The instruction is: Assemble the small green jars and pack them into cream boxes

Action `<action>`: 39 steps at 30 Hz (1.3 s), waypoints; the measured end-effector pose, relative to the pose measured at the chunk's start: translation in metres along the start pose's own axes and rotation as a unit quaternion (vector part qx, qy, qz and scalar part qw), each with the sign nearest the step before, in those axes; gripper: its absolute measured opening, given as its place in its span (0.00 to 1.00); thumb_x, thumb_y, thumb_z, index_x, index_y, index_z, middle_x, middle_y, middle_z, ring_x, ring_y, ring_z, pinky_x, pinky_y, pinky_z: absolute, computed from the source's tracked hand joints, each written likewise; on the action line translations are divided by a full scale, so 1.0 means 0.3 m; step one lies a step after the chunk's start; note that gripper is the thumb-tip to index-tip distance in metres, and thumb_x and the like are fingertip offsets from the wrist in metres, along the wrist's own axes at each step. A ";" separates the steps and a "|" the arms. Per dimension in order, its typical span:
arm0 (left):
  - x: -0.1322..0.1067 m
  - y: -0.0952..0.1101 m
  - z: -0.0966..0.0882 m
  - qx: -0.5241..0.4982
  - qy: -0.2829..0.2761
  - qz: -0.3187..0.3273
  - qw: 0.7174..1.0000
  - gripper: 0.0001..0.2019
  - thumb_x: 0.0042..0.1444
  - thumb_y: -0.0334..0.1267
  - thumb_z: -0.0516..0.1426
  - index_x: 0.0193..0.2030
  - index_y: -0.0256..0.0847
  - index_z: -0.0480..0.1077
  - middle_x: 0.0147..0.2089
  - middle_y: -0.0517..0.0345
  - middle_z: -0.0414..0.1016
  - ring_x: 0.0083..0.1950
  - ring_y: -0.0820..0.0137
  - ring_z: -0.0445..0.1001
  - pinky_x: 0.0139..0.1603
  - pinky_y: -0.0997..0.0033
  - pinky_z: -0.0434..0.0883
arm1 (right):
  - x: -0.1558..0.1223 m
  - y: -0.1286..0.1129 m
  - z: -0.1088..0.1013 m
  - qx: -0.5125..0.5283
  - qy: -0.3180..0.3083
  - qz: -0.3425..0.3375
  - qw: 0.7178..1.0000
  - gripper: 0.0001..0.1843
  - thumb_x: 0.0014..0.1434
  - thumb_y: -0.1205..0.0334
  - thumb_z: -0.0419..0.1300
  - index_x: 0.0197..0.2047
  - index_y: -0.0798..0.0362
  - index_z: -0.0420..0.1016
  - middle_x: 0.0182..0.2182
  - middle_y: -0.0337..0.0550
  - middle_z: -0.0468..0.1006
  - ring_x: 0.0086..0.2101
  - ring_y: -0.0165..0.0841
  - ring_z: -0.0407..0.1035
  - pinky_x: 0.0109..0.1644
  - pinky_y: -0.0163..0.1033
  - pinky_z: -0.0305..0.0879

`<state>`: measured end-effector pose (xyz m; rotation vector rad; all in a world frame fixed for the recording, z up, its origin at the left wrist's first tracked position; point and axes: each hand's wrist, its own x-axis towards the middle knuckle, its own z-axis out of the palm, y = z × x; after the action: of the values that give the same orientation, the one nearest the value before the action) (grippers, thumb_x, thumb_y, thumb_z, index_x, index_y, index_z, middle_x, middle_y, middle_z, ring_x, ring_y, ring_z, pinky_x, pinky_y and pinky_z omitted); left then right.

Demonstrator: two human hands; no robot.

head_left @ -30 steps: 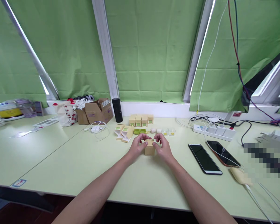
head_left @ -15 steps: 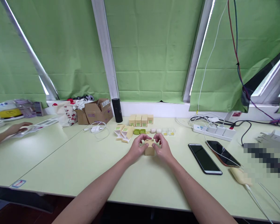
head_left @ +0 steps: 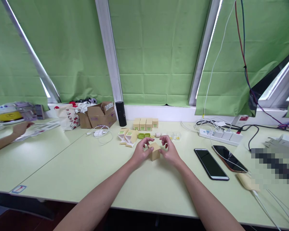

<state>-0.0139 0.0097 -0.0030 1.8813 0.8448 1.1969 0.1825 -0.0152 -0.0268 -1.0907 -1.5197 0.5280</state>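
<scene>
A small kraft-paper box [head_left: 154,152] with its top closed stands on the table, turned a little. My left hand [head_left: 141,153] grips its left side, thumb at the top edge and fingers curled behind. At the right side my right hand [head_left: 169,150] has its fingers curved and spread apart, the thumb close to the box; whether it touches is hard to tell. Just behind are two green open containers [head_left: 144,135], a white rounded piece [head_left: 157,135] and clear cases with yellow bits [head_left: 176,136]. Flattened windowed boxes [head_left: 128,137] lie to the left.
Several small boxes [head_left: 145,124] stand in a row near the wall. A black bottle [head_left: 120,114] and a brown carton [head_left: 101,115] are back left. Two phones [head_left: 211,164] and a power strip [head_left: 220,136] lie right. Another person's hand [head_left: 21,128] rests over papers far left.
The box's top now lies flat where flaps stood up before, and the box has turned slightly. My right fingers have moved apart from it. The other person's hand has shifted.
</scene>
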 end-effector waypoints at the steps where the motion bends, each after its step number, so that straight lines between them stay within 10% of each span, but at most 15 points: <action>1: 0.000 -0.002 0.001 -0.003 0.004 0.002 1.000 0.15 0.58 0.43 0.63 0.51 0.43 0.75 0.56 0.50 0.80 0.46 0.62 0.72 0.48 0.62 0.65 | 0.003 0.005 0.001 -0.009 0.020 0.010 1.000 0.24 0.47 0.65 0.60 0.49 0.47 0.67 0.38 0.39 0.68 0.38 0.39 0.65 0.42 0.44 0.63; 5: 0.005 -0.015 0.006 -0.032 0.024 -0.014 0.999 0.14 0.59 0.41 0.61 0.51 0.42 0.74 0.57 0.49 0.79 0.41 0.66 0.72 0.47 0.64 0.67 | 0.010 0.007 0.000 -0.036 0.076 0.044 0.995 0.21 0.50 0.64 0.60 0.48 0.47 0.67 0.35 0.38 0.67 0.35 0.38 0.64 0.38 0.42 0.63; 16: 0.027 -0.039 0.012 -0.064 0.068 -0.043 0.995 0.14 0.51 0.30 0.56 0.46 0.41 0.72 0.45 0.52 0.80 0.49 0.62 0.77 0.46 0.66 0.67 | -0.014 -0.036 0.006 -0.026 -0.021 -0.007 0.999 0.32 0.46 0.68 0.59 0.57 0.48 0.66 0.41 0.40 0.68 0.42 0.38 0.66 0.47 0.43 0.64; 39: 0.007 -0.012 0.002 0.132 0.104 0.040 0.985 0.07 0.63 0.35 0.55 0.46 0.43 0.69 0.39 0.55 0.77 0.44 0.62 0.76 0.51 0.59 0.70 | -0.002 0.054 0.009 -0.188 0.034 0.128 0.973 0.07 0.61 0.61 0.55 0.43 0.48 0.70 0.31 0.38 0.74 0.33 0.37 0.70 0.38 0.38 0.61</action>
<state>-0.0132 0.0131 -0.0053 2.0406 1.0968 1.4066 0.1855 -0.0075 -0.0410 -1.5971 -1.4610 0.3798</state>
